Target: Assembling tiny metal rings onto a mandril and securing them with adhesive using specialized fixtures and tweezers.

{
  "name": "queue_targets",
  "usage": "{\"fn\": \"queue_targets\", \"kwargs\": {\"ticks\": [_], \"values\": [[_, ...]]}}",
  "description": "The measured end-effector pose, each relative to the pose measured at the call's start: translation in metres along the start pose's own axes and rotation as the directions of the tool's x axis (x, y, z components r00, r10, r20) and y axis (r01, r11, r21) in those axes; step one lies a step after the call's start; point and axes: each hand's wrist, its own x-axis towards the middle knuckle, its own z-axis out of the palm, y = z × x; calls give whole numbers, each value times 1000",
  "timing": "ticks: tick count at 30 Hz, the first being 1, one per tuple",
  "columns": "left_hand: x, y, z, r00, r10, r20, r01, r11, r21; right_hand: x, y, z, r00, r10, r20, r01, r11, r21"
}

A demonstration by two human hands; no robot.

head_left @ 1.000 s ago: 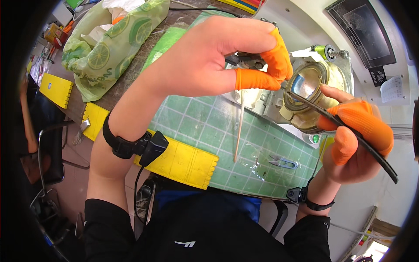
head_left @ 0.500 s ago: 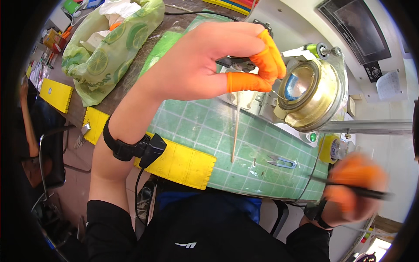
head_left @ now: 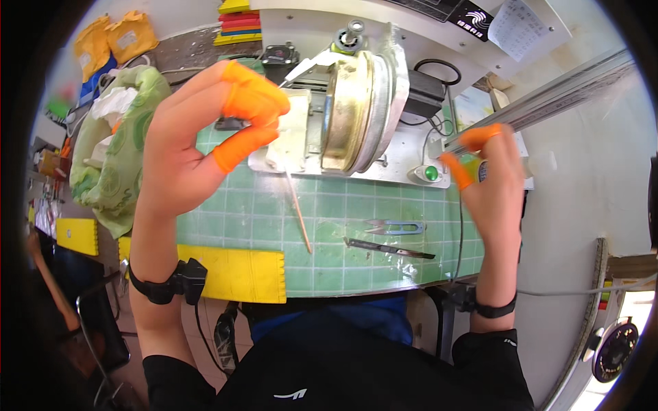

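My left hand [head_left: 188, 137], with orange finger covers on the thumb and fingers, is closed in a pinch left of the brass-coloured round drum [head_left: 337, 113]. What it pinches, if anything, is too small to make out. My right hand [head_left: 495, 185] is raised at the right, its orange-covered thumb and finger apart. Behind it shows a yellow-labelled bottle [head_left: 473, 168], partly hidden; I cannot tell whether the hand touches it. A slim black tool [head_left: 391, 248] lies on the green mat [head_left: 336, 274], just in front of the blue thread snips [head_left: 399, 227].
A thin wooden stick [head_left: 299, 212] leans from a white pad [head_left: 291, 130] onto the mat. A yellow strip [head_left: 236, 274] lies along the front edge. At left stands a green bag [head_left: 103, 185] with white paper. A metal rail [head_left: 562, 96] crosses the right side.
My right hand has let go of the black tool, now on the mat, and moved up to the bottle. My left hand has drawn left, away from the drum. The view has turned.
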Motion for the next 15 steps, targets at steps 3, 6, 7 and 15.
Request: {"fn": "queue_targets", "kwargs": {"ticks": [3, 6, 7, 15], "values": [[5, 19, 2, 998, 56, -18, -52, 983, 178, 1, 33, 8, 983, 42, -181, -40, 999, 10], [12, 5, 20, 958, 275, -85, -227, 901, 369, -20, 58, 3, 966, 115, -232, -105, 993, 54], [11, 5, 24, 963, 260, -65, -210, 882, 422, -31, 69, 6, 952, 209, -224, -172, 970, 173], [-149, 40, -106, 868, -332, -369, 309, 943, -122, -90, 11, -8, 964, 250, 95, -266, 861, 434]]}}
